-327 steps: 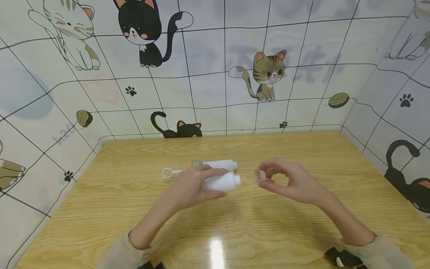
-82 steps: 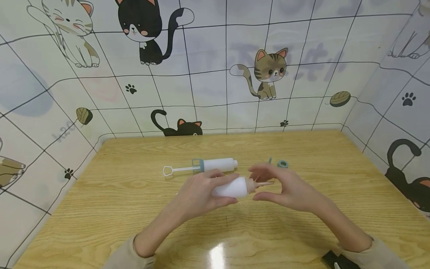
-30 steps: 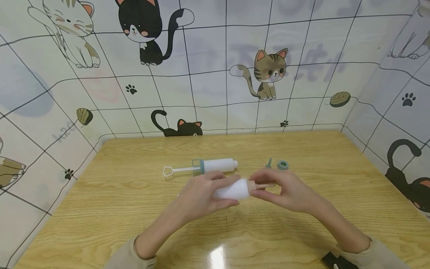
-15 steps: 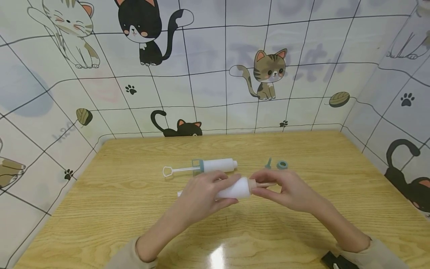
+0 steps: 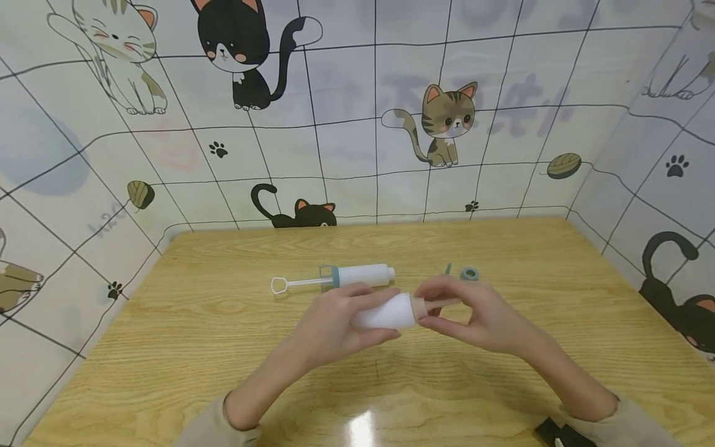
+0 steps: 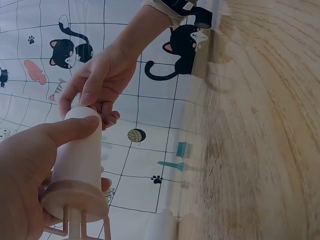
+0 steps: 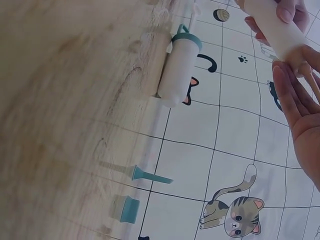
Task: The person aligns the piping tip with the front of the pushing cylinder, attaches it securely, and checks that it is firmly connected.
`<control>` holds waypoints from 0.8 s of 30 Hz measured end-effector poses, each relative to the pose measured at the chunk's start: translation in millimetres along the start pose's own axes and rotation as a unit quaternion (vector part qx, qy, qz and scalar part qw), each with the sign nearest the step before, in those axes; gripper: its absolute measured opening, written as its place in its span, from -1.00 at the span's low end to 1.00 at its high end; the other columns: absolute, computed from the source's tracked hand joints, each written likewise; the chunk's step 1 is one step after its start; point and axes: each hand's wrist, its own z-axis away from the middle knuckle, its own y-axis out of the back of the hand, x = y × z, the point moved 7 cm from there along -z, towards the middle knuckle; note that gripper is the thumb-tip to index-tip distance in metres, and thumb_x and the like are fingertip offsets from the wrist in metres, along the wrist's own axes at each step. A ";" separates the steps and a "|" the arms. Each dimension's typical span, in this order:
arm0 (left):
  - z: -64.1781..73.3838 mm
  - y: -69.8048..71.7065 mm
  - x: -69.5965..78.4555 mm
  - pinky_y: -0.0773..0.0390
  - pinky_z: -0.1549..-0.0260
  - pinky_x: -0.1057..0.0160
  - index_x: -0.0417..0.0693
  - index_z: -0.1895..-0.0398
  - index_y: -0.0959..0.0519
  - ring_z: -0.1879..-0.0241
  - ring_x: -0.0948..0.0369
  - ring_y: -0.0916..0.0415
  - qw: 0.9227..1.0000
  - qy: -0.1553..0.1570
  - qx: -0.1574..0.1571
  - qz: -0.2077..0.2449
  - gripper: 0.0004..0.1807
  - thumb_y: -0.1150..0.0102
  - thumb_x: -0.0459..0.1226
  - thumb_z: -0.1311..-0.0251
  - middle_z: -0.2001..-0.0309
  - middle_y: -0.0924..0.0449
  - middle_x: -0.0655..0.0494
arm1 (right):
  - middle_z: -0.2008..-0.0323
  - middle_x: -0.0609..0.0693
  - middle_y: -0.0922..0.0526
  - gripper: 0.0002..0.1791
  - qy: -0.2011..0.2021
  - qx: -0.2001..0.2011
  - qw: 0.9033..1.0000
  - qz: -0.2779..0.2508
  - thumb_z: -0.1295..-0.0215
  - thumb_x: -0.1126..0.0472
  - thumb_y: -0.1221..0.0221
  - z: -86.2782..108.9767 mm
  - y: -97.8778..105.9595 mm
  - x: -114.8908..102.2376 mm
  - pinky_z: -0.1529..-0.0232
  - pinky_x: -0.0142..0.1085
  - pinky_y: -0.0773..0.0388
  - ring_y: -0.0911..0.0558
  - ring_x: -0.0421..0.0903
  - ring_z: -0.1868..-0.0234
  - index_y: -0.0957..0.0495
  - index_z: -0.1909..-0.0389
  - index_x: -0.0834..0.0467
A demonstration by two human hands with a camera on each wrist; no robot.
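Note:
My left hand (image 5: 329, 326) grips the white barrel of a piping syringe (image 5: 388, 312), which lies sideways with its tip to the right. In the left wrist view, its beige flange (image 6: 75, 197) and plunger rod show below my left hand. The thumb and fingers of my right hand (image 5: 488, 316) pinch the beige ring (image 5: 419, 308) at the barrel's front end. A slim beige nozzle (image 5: 445, 303) pokes out through that ring, between my right thumb and fingers. The ring's far side is hidden by my fingers.
Behind my left hand, a second piping syringe (image 5: 363, 274) with a teal collar and white plunger handle (image 5: 279, 285) lies on the wooden table (image 5: 223, 385). A teal nozzle (image 7: 150, 176) and teal ring (image 5: 470, 274) stand beyond my right hand. Cat-patterned sheeting surrounds the table.
The beige ring, loose in my right hand earliest, now sits on the barrel end with the nozzle. My right fingers, spread around it at 2.7 seconds ago, have closed onto it.

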 end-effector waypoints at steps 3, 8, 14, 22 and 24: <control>0.2 -0.2 -1.0 -0.61 0.30 0.37 0.09 -0.20 -0.66 0.22 0.24 -0.63 1.000 -0.001 -0.001 0.016 -0.43 -0.51 -0.01 -0.09 0.08 -0.71 0.05 | 0.08 0.03 -0.68 -0.67 0.036 0.008 0.999 -0.002 -0.33 0.30 -0.33 -0.6 0.3 -4.3 0.17 -0.32 -0.67 -0.72 -0.13 0.16 -0.54 -0.07 0.23; -0.9 -0.3 0.3 -0.61 0.31 0.39 0.06 -0.17 -0.67 0.21 0.25 -0.64 0.999 -0.012 0.002 0.031 -0.41 -0.55 -0.03 -0.04 0.09 -0.72 0.05 | 0.13 0.06 -0.67 -0.71 0.064 0.013 0.997 -0.032 -0.38 0.27 -0.28 -0.2 0.4 -6.7 0.20 -0.32 -0.68 -0.72 -0.12 0.18 -0.54 -0.04 0.29; -1.3 -0.2 3.9 -0.63 0.26 0.36 0.05 -0.15 -0.67 0.18 0.25 -0.65 0.999 -0.017 0.000 0.038 -0.41 -0.58 -0.07 0.01 0.11 -0.72 0.08 | 0.16 0.08 -0.65 -0.71 0.056 0.009 0.996 -0.072 -0.30 0.38 -0.32 1.2 0.6 -7.1 0.23 -0.27 -0.69 -0.74 -0.11 0.19 -0.54 0.00 0.31; -0.7 -0.6 8.5 -0.64 0.22 0.34 0.03 -0.17 -0.67 0.18 0.21 -0.66 0.999 -0.032 0.018 0.010 -0.40 -0.58 -0.08 0.00 0.10 -0.71 0.07 | 0.18 -0.04 -0.68 -0.69 -0.028 0.021 0.997 -0.072 -0.24 0.47 -0.33 3.1 2.9 -2.4 0.21 -0.20 -0.70 -0.75 -0.10 0.18 -0.57 0.07 0.13; -0.6 -0.5 9.9 -0.65 0.21 0.33 0.02 -0.17 -0.66 0.18 0.21 -0.66 0.999 -0.038 0.027 -0.005 -0.40 -0.58 -0.09 -0.01 0.11 -0.71 0.07 | 0.19 -0.06 -0.68 -0.65 -0.045 0.027 0.996 -0.073 -0.21 0.51 -0.33 3.5 3.2 -0.4 0.22 -0.20 -0.71 -0.75 -0.11 0.18 -0.57 0.08 0.10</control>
